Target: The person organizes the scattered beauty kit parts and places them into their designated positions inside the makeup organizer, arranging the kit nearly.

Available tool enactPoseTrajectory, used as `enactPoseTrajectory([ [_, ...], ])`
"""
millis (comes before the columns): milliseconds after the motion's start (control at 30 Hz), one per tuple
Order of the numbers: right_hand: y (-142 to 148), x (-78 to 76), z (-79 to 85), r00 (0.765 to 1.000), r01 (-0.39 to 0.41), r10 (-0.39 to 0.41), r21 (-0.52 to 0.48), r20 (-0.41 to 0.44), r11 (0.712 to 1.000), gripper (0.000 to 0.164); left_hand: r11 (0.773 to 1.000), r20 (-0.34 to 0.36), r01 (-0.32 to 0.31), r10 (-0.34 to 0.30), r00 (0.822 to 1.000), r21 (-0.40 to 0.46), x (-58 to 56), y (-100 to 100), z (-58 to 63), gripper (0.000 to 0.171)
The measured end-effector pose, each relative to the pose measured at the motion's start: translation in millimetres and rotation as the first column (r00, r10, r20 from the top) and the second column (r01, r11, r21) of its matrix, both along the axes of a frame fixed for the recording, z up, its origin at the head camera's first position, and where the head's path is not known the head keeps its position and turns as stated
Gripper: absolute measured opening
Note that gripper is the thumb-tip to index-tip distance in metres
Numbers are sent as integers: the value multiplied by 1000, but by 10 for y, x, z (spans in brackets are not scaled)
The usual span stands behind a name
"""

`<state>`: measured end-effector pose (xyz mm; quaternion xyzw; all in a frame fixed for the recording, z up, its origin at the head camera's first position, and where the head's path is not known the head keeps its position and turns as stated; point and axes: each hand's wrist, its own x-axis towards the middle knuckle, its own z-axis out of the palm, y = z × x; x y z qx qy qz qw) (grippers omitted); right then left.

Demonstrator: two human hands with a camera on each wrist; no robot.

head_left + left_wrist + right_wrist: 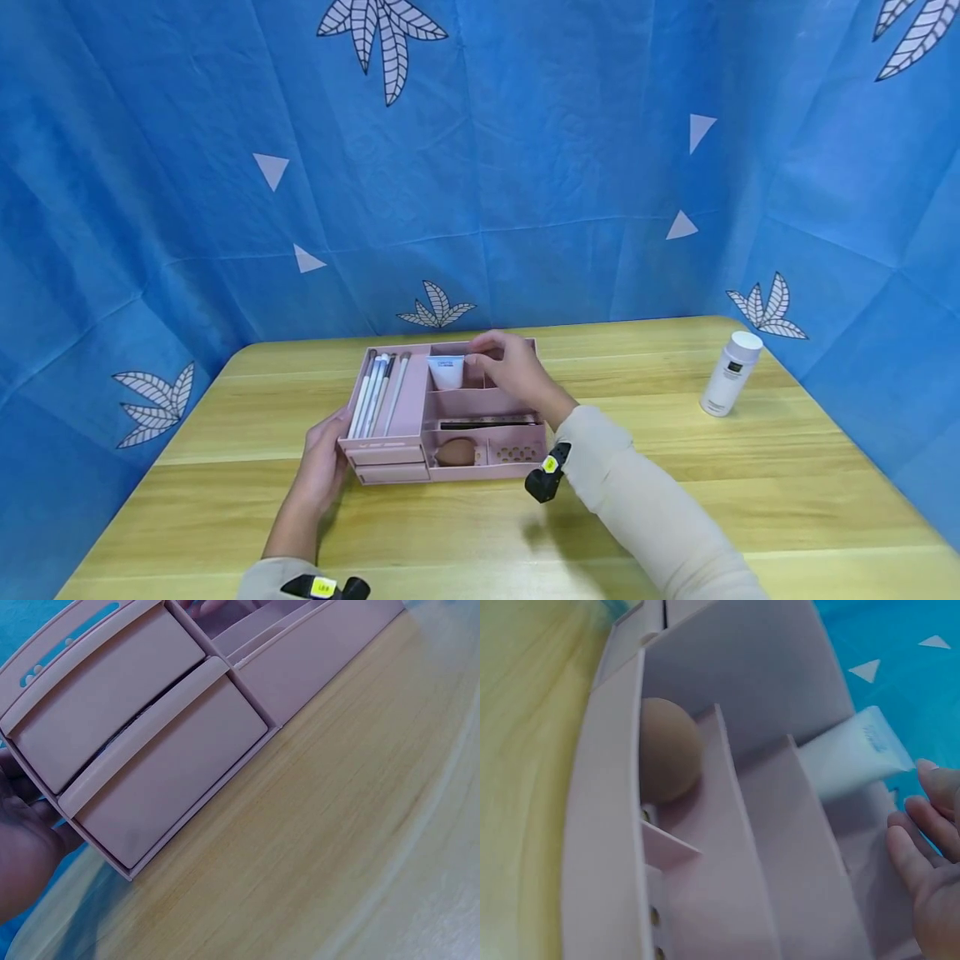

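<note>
A pink desk organizer (408, 442) sits on the table. Against its left side rests my left hand (324, 457), fingers along the wall; the left wrist view shows the hand (26, 840) beside the two drawers (169, 754). My right hand (513, 367) is over the back compartments, beside a white tube (448, 373) standing in one. In the right wrist view a fingertip is right at the corner of the tube (851, 754), and the fingers of the hand (937, 862) are spread with nothing between them.
Several makeup brushes (371, 396) lie on the organizer's left top. A brown makeup sponge (456, 452) sits in the front compartment, and a dark slim item (487, 423) lies in the middle one. A white bottle (731, 375) stands at the table's right. Behind hangs a blue curtain (525, 167).
</note>
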<state>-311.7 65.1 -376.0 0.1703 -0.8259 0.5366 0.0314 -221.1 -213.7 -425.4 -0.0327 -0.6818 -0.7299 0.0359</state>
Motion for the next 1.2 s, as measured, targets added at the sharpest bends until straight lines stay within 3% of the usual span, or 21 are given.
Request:
enactPoseTrajectory([
  [267, 350, 32, 198, 998, 10, -11, -7, -63, 1000, 22, 1000, -7, -6, 6, 1000, 0, 10, -10, -3, 50],
  [567, 1003, 72, 409, 987, 114, -107, 59, -120, 992, 29, 1000, 4, -1, 1, 1000, -10, 4, -10, -9, 51],
  [833, 1591, 147, 457, 967, 236, -221, 114, -124, 965, 40, 1000, 27, -8, 9, 1000, -22, 5, 2, -4, 53],
  [1200, 2146, 334, 540, 931, 357, -340, 141, -131, 923, 47, 999, 32, -21, 22, 999, -29, 10, 12, 13, 52],
])
